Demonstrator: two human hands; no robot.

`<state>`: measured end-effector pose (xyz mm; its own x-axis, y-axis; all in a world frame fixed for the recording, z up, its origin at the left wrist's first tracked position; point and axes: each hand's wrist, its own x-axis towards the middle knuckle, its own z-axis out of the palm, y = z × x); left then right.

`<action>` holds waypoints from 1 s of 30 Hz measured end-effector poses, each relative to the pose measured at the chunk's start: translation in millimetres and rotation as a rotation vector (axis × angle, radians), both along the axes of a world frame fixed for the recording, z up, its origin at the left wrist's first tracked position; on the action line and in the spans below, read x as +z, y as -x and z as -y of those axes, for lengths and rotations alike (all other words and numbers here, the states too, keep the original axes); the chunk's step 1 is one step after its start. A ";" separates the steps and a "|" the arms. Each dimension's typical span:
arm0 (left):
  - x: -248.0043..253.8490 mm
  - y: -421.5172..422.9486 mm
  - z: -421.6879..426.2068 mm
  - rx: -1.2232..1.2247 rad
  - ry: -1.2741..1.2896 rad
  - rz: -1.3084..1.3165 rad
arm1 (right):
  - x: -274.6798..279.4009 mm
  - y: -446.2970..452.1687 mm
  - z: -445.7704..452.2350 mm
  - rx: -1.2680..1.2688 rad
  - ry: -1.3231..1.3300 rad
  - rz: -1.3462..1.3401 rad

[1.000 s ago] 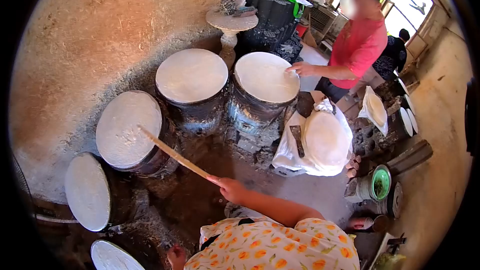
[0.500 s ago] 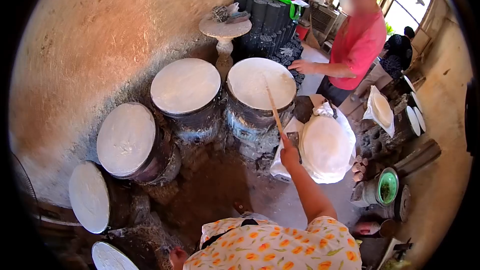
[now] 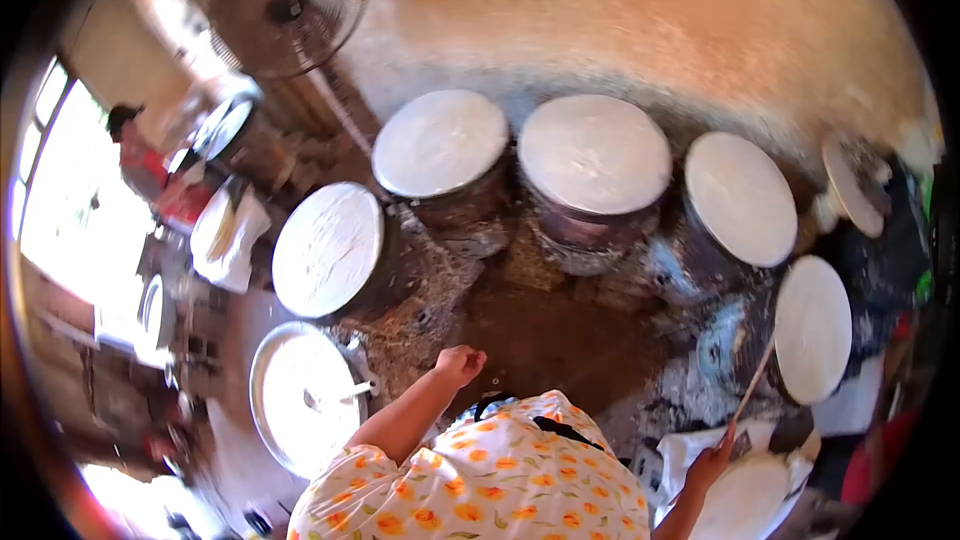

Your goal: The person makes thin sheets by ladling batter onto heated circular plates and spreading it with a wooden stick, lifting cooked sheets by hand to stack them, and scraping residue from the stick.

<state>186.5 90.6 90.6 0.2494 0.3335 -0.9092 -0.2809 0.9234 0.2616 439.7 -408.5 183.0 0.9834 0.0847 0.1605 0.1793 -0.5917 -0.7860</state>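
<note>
My right hand (image 3: 712, 460), at the lower right, is closed around a thin wooden stick (image 3: 754, 384). The stick points up toward the rim of the rightmost drum stove (image 3: 814, 330), which has a round white top. Under that hand lies a round white stack (image 3: 742, 500) on white cloth. My left hand (image 3: 462, 365) is held in front of my body over the brown floor, its fingers curled and nothing visible in them. Left of it stands a wide metal basin (image 3: 262, 410) of white liquid, with a ladle (image 3: 352, 392) leaning inside.
Several more white-topped drum stoves (image 3: 594, 154) curve around me along the wall. A standing fan (image 3: 288, 8) is at the upper left. Another person (image 3: 150, 165) in red is at the far left, near a cloth-covered round stack (image 3: 228, 232). A small round pedestal table (image 3: 852, 185) stands right.
My view has swung left, bringing the fan and basin into sight. The stick has moved off the middle of the drum top to its near edge. My left hand has risen forward.
</note>
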 end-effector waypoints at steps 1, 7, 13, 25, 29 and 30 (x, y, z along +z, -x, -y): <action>15.7 -1.6 2.9 -0.044 -0.040 0.002 | 0.0 -9.3 -5.7 0.005 0.109 0.103; 82.0 10.7 -3.7 -0.156 -0.405 -0.147 | 70.5 -24.8 -144.6 0.349 0.008 -0.452; 95.8 64.5 -31.5 -0.138 -0.582 -0.195 | 92.2 22.6 -303.5 0.959 -0.019 -0.883; 116.5 131.5 -61.9 0.047 -0.658 -0.208 | 87.1 67.4 -449.6 1.230 0.163 -1.027; 128.0 131.2 -79.8 0.080 -0.760 -0.270 | 92.5 64.4 -433.7 1.235 0.190 -1.076; 129.7 129.2 -85.8 0.079 -0.798 -0.270 | 92.8 61.9 -428.7 1.293 0.256 -1.045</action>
